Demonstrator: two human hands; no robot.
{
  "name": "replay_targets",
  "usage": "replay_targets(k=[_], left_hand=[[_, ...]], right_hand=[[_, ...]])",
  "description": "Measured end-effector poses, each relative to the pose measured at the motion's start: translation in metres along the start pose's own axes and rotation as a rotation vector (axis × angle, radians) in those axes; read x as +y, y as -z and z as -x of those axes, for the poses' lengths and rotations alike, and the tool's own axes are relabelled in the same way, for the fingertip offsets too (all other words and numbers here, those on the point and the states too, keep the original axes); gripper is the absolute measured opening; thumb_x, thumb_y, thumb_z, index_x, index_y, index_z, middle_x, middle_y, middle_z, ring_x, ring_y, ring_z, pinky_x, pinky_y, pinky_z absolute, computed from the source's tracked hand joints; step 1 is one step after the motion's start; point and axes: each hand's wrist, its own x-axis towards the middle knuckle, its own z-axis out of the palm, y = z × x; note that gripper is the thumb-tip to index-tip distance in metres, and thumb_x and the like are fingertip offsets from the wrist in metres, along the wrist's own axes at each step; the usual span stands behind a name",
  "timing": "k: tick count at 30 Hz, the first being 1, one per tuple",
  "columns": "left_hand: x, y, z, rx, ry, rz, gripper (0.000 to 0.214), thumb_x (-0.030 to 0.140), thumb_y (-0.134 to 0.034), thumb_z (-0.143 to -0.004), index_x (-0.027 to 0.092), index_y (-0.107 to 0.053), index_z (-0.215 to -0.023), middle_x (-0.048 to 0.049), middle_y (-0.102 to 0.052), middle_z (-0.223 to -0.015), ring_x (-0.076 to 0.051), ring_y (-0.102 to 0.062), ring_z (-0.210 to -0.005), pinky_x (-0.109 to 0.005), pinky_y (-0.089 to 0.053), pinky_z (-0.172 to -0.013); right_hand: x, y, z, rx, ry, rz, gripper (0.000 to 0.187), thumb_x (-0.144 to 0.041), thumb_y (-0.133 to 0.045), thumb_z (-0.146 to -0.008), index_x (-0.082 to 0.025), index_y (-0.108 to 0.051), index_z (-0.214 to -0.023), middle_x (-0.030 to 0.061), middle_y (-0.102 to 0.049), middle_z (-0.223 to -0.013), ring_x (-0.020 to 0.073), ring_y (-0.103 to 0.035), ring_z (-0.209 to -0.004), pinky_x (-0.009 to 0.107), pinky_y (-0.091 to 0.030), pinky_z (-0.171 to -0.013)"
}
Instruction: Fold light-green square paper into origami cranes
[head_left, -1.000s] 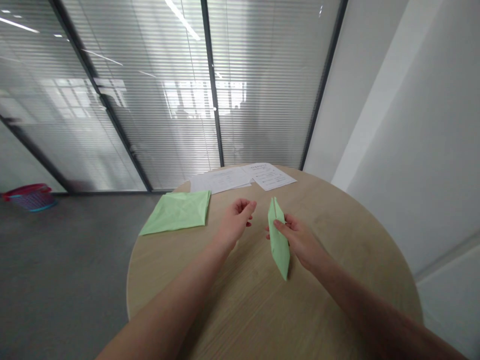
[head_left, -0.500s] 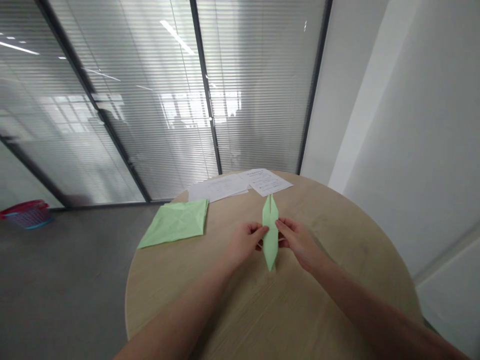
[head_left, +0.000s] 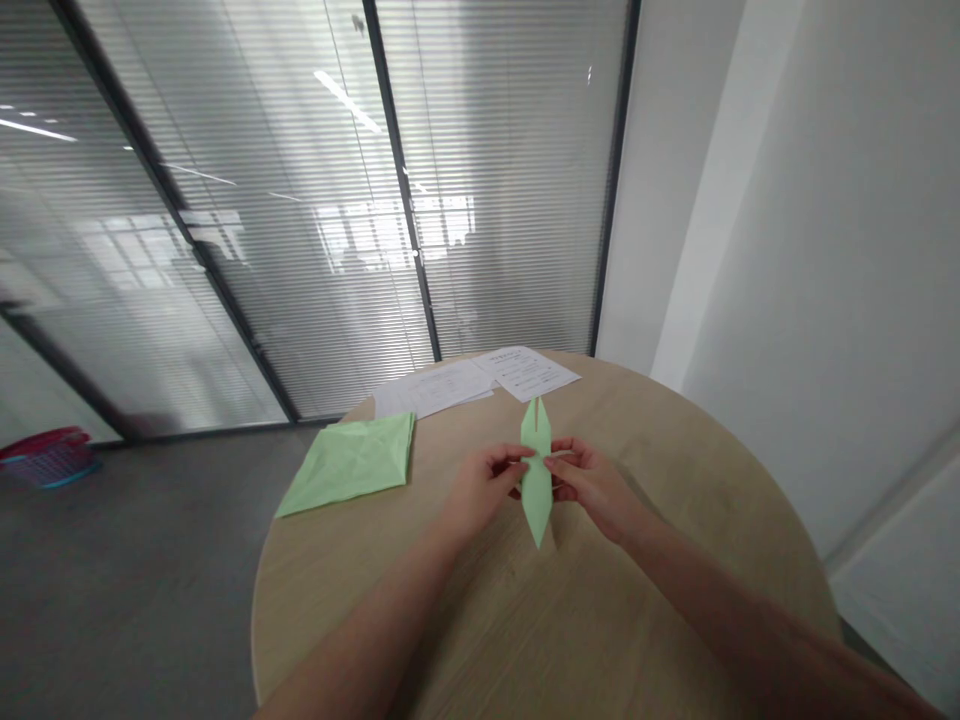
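Observation:
A narrow piece of folded green paper (head_left: 536,500) is held upright between my two hands, just above the table. Its lower end tapers to a point, and a slit splits its upper end. My left hand (head_left: 484,485) pinches its left edge, with thumb and forefinger on the front face. On the other edge, my right hand (head_left: 592,485) grips it with the thumb in front and fingers behind. Parts of the fingers behind the paper are hidden.
A stack of green paper sheets (head_left: 352,460) lies at the table's left edge. Printed white sheets (head_left: 525,372) rest at the far side of the round wooden table (head_left: 675,590). A red and blue basket (head_left: 49,458) stands on the floor at left.
My left forefinger has come round onto the front of the folded paper, and my right thumb sits a little lower on it. The whole view has shifted slightly.

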Motion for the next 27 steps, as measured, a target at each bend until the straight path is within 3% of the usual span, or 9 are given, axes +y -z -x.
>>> replay_targets(k=[4, 9, 17, 22, 27], left_hand=[[0.001, 0.0041, -0.0002, -0.016, 0.086, 0.107, 0.028, 0.035, -0.071, -0.082, 0.016, -0.076, -0.102, -0.0059, -0.073, -0.083, -0.019, -0.068, -0.073, -0.032, -0.057, -0.065], [0.0029, 0.0071, 0.0002, -0.044, 0.121, 0.158, 0.033, 0.033, -0.076, -0.078, 0.016, -0.076, -0.106, -0.008, -0.076, -0.09, -0.018, -0.069, -0.075, -0.032, -0.057, -0.07], [0.0007, 0.0096, -0.0013, -0.046, 0.101, 0.171, 0.04, 0.036, -0.083, -0.072, 0.014, -0.076, -0.105, -0.0082, -0.077, -0.088, -0.019, -0.069, -0.074, -0.032, -0.056, -0.071], [-0.0011, 0.0099, -0.0017, -0.077, 0.109, 0.177, 0.042, 0.037, -0.084, -0.072, 0.015, -0.075, -0.106, -0.0077, -0.077, -0.088, -0.018, -0.069, -0.073, -0.032, -0.055, -0.073], [-0.0055, 0.0109, -0.0054, -0.049, 0.048, 0.059, 0.03, 0.044, -0.077, -0.079, 0.015, -0.077, -0.087, -0.0064, -0.075, -0.081, -0.017, -0.067, -0.072, -0.03, -0.055, -0.071]], right_hand=[[-0.0044, -0.0009, 0.0006, 0.003, 0.078, 0.05, 0.045, -0.051, -0.083, -0.069, -0.023, -0.055, -0.091, 0.0012, -0.073, -0.082, 0.0206, -0.07, -0.072, 0.034, -0.057, -0.064], [-0.0032, 0.003, -0.0017, -0.036, 0.078, 0.099, 0.043, -0.055, -0.076, -0.075, -0.021, -0.068, -0.099, 0.0053, -0.075, -0.089, 0.0225, -0.072, -0.076, 0.038, -0.059, -0.07], [-0.002, 0.0053, -0.0028, -0.05, 0.102, 0.143, 0.036, -0.038, -0.079, -0.072, -0.022, -0.075, -0.104, 0.0066, -0.079, -0.095, 0.0241, -0.074, -0.081, 0.04, -0.06, -0.072], [-0.0013, 0.0066, -0.0033, -0.047, 0.105, 0.145, 0.035, -0.037, -0.076, -0.074, -0.021, -0.076, -0.105, 0.0062, -0.08, -0.093, 0.0225, -0.074, -0.08, 0.039, -0.06, -0.073], [0.0043, 0.0086, -0.0056, -0.058, 0.096, 0.165, 0.039, -0.041, -0.08, -0.072, -0.022, -0.075, -0.105, 0.0057, -0.08, -0.09, 0.0226, -0.074, -0.078, 0.038, -0.059, -0.072]])
